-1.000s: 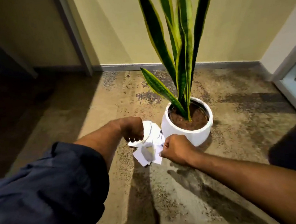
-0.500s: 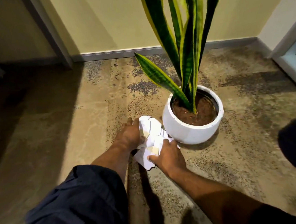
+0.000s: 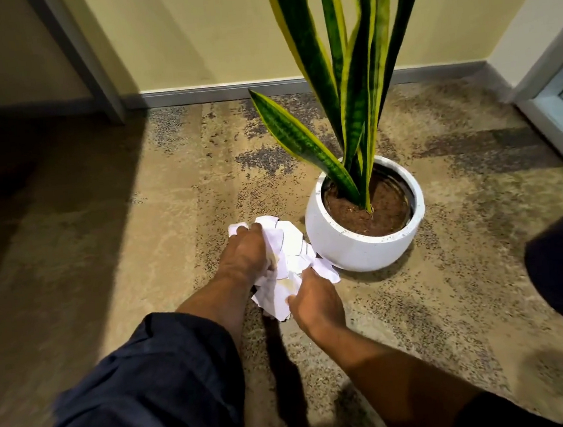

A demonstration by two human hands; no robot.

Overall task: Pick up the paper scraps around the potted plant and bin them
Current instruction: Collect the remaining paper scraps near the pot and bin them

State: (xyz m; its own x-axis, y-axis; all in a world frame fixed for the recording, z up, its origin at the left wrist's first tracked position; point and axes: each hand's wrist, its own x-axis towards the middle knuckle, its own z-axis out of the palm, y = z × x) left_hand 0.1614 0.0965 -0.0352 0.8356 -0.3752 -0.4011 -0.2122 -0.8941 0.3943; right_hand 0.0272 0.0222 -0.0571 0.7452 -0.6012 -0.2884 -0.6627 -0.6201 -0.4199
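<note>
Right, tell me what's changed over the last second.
Both hands closed in on the paper scraps: the left hand now grips the pile's left side, the right hand its near edge, bunching it into a heap. The white pot and plant stayed put.

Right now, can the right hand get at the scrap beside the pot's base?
Probably yes. The right hand grips the paper scraps, and the piece by the white pot lies just past its fingers, with nothing between.

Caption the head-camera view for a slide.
Left hand and right hand grip a heap of white paper scraps on the carpet beside the potted plant.
</note>
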